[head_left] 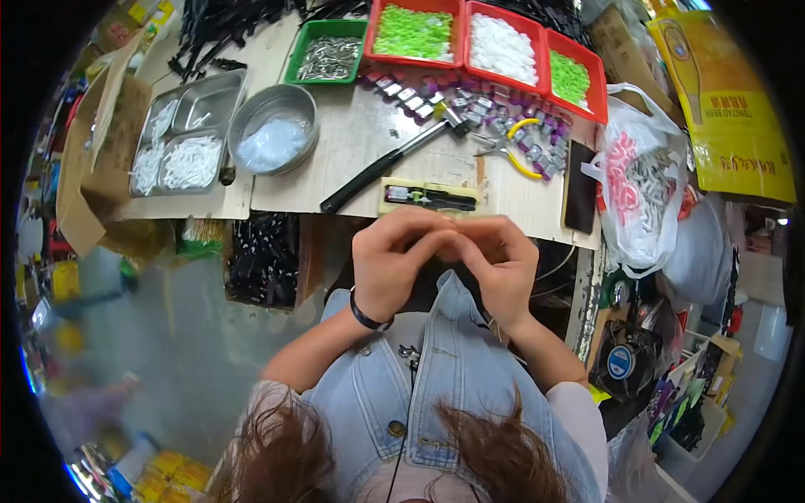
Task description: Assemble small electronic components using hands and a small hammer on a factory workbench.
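Observation:
My left hand (pixel 392 254) and my right hand (pixel 506 258) meet just off the table's front edge, fingers curled and fingertips together. Whatever they pinch is hidden behind the fingers. Right beyond them lies a cream-coloured block (pixel 388 204) with a dark slim part (pixel 432 198) set in its recess. A hammer (pixel 369 177) with a black grip rests slantwise behind the block, its head pointing away to the right. Pliers (pixel 521 159) with yellow handles lie to the right of the hammer head, partly among small purple-and-silver pieces (pixel 482 109).
Red trays (pixel 503 81) of green and white bits and a green tray (pixel 289 78) of metal pins line the back. At left stand a round metal bowl (pixel 314 117) and a divided steel tray (pixel 225 88). A dark phone (pixel 579 189) and a plastic bag (pixel 641 243) are at right.

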Tool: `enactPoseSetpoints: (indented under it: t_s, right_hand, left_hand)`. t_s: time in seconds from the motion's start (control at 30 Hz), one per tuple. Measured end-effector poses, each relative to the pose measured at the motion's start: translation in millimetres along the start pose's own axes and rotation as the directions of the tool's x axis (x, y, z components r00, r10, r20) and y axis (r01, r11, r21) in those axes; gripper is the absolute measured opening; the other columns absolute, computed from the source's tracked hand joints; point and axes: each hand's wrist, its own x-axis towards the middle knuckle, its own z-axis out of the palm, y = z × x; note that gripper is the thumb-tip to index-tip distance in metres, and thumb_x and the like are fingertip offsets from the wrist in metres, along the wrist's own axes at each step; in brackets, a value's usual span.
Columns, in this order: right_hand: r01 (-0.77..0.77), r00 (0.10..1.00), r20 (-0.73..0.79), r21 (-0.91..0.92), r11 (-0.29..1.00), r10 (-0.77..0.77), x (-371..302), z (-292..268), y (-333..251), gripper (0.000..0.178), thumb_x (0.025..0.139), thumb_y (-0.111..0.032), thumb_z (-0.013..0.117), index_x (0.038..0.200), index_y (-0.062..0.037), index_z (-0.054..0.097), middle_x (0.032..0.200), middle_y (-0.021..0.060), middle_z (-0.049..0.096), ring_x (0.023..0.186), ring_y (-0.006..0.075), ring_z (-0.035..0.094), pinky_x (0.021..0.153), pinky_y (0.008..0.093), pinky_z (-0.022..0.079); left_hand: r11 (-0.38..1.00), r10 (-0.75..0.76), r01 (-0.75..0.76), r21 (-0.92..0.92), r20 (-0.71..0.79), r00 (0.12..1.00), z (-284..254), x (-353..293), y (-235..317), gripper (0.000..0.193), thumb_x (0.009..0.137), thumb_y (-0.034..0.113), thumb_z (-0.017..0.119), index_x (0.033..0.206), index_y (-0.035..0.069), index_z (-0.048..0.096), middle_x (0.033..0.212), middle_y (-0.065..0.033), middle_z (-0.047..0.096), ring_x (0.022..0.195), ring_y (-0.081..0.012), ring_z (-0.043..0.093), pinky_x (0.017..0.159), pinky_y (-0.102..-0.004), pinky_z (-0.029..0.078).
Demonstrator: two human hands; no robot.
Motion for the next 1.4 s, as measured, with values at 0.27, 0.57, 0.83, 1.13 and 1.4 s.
enactPoseSetpoints:
  t_s: [0.27,0.57,0.83,1.13,1.4]
  right_hand:
    - [0.548,0.835,0.365,-0.486,0.680,-0.412,9,-48,9,0.021,0.071,0.007,0.074,0.089,-0.0028,0.070,0.084,0.0096,0.069,0.073,0.0204,0.068,0.065,0.0283,0.055]
    - [0.441,0.875,0.387,-0.394,0.806,-0.290,19,-46,27,0.018,0.072,0.007,0.070,0.087,0.0003,0.064,0.080,0.0099,0.065,0.070,0.0194,0.064,0.064,0.0283,0.051]
    - [0.442,0.864,0.494,-0.648,0.620,-0.101,67,-26,34,0.019,0.075,0.006,0.066,0.089,-0.0006,0.056,0.082,0.0125,0.058,0.072,0.0294,0.062,0.064,0.0367,0.050]
    - [0.478,0.816,0.576,-0.710,0.518,0.037,83,-10,34,0.016,0.077,0.002,0.067,0.089,-0.0005,0.057,0.083,0.0138,0.060,0.072,0.0318,0.062,0.064,0.0378,0.051]
    - [0.284,0.941,0.336,-0.748,0.599,-0.027,58,-3,39,0.021,0.077,-0.001,0.074,0.098,-0.0018,0.069,0.077,0.0092,0.061,0.062,0.0181,0.060,0.058,0.0285,0.048]
  left_hand:
    - [0.768,-0.530,0.585,-0.261,0.256,0.809,9,9,2,0.020,0.089,0.009,0.067,0.100,-0.007,0.067,0.092,-0.0106,0.069,0.082,-0.0153,0.068,0.074,-0.0254,0.058]
    - [0.875,-0.383,0.438,-0.206,0.260,0.886,3,-4,-18,0.033,0.081,-0.004,0.071,0.113,-0.004,0.065,0.097,-0.0096,0.070,0.087,-0.0117,0.067,0.079,-0.0227,0.055]
    - [0.508,0.304,-0.365,0.780,0.235,0.923,-22,6,-33,0.048,0.076,0.017,0.075,0.121,0.007,0.063,0.128,-0.0085,0.057,0.116,-0.0281,0.051,0.095,-0.0397,0.041]
    - [0.246,0.193,-0.555,0.795,0.521,0.832,-45,2,-54,0.070,0.076,0.026,0.072,0.139,0.006,0.047,0.143,-0.0090,0.044,0.136,-0.0278,0.037,0.114,-0.0430,0.028]
    - [0.226,0.277,-0.584,0.780,0.523,0.806,-46,-2,-80,0.077,0.075,0.028,0.070,0.141,0.000,0.041,0.147,-0.0131,0.037,0.139,-0.0306,0.030,0.115,-0.0427,0.026]
